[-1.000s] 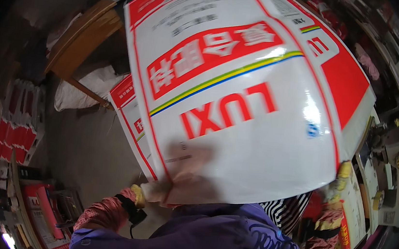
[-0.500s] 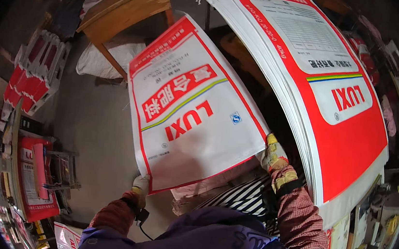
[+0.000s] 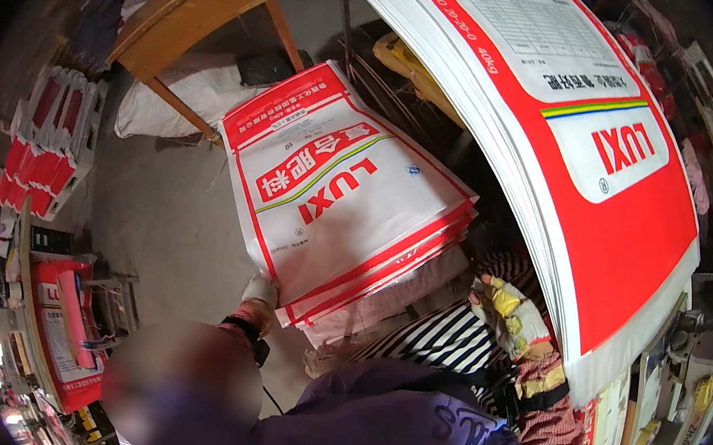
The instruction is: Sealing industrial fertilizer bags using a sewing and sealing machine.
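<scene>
The right grip hangs loose and holds nothing: the right hand (image 3: 513,319), gloved in white and yellow with fingertips bare, has its fingers part-curled, just beside the black-and-white striped cloth (image 3: 422,347) and near the tall stack of sacks (image 3: 580,246) on the right. And there's the change! Half a second ago that hand has the near right corner of the red-and-white fertilizer sack (image 3: 347,230); now it is off the corner and nearer the body, and the sack lies flat on a lower pile (image 3: 408,267), left of the tall stack, other sack edges peeping out beneath. My reading: this one is down, or very nearly, and the right side is let go.

Over to the left hand (image 3: 261,291), still right there at the sack's near left corner, touching its edge. Is it pinching or merely resting? I can't tell; the fingers are too hidden to say how far that grip is open. Below the pile comes pinkish material (image 3: 355,320), with the grey floor (image 3: 163,246) to the left.
</scene>
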Tool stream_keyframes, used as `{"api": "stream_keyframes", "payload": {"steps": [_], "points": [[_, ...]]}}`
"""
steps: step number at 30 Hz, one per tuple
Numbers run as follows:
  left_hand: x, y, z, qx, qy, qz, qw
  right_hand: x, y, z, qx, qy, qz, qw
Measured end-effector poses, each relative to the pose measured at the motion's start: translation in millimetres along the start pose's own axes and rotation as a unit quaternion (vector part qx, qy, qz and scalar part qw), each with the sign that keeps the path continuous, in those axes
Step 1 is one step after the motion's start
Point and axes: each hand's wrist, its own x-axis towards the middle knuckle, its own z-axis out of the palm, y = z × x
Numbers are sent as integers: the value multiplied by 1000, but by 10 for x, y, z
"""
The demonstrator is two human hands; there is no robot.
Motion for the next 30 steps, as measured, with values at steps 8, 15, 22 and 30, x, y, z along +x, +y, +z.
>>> {"api": "stream_keyframes", "payload": {"steps": [8, 15, 22, 30], "points": [[-123, 363, -228, 292, -11, -7, 956, -385, 76, 3, 17, 38, -24, 999], [223, 394, -341, 516, -53, 8, 855, -784, 55, 34, -69, 27, -75, 994], [-470, 2137, -593, -5, 209, 294, 933, -1406, -111, 46, -310, -38, -113, 943], [-2408, 4563, 112, -20, 60, 801, 595, -1791, -84, -207, -365, -19, -233, 901]]}}
